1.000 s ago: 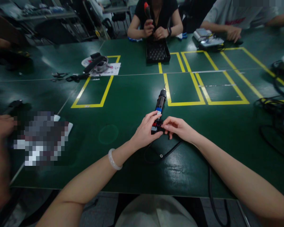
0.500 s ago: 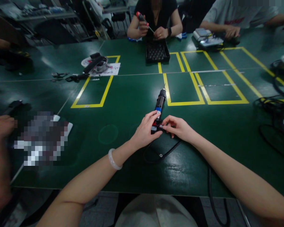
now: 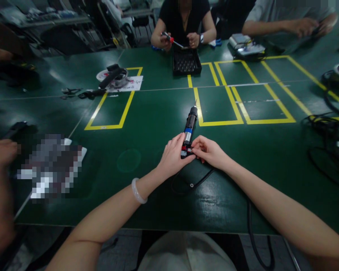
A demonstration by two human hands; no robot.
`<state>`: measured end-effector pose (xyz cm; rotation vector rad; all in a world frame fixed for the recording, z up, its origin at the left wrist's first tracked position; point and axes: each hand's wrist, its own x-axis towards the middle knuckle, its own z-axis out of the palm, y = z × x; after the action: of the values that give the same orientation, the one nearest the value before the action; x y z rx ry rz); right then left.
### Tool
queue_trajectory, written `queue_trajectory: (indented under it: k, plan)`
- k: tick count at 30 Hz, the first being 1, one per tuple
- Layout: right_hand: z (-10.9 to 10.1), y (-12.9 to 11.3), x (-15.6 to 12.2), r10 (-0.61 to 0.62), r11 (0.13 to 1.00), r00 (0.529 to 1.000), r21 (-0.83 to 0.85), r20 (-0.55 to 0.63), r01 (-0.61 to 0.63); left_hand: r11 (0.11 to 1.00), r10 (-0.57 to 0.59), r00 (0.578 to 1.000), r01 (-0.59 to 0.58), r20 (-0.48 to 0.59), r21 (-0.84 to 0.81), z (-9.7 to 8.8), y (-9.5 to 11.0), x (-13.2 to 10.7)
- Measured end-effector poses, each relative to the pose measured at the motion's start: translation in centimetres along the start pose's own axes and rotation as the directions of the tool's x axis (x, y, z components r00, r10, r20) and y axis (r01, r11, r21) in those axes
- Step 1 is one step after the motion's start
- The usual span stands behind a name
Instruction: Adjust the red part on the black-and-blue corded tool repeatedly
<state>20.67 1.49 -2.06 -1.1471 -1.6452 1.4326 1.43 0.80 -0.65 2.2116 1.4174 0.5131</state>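
Note:
A black electric screwdriver [image 3: 190,122] with a blue band lies on the green table [image 3: 147,124], its tip pointing away from me. My left hand [image 3: 173,157] curls round its near end from the left. From the right, my right hand [image 3: 208,151] pinches the same red-and-black rear part. A black cable [image 3: 194,183] runs from that end toward me and over the table edge. A white bangle [image 3: 138,191] sits on my left wrist.
Yellow tape rectangles [image 3: 217,109] mark the table. Across from me a person holds a red-handled screwdriver [image 3: 171,39] over a black tray [image 3: 187,62]. Another person sits at the far right. Cables [image 3: 327,131] pile at the right; a neighbour's hand [image 3: 0,154] is at the left.
My hands stay on the screwdriver's rear end, fingers shifting slightly. The person opposite has lowered the red-handled screwdriver toward the tray. The person at the far right has lifted both hands.

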Motion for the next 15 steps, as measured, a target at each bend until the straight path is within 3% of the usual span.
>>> queue_trajectory:
  k: [10,15]
  plan:
    - [-0.6,0.2,-0.3,-0.1,0.989,0.994,-0.108,0.03,0.103,0.981,0.011,1.0,-0.012,0.007,0.195,-0.3,1.2,1.2]
    - [-1.2,0.5,0.0,-0.057,0.998,0.995,-0.041,-0.082,0.054,0.964,0.012,0.999,-0.02,0.032,0.265,-0.5,1.3,1.7]
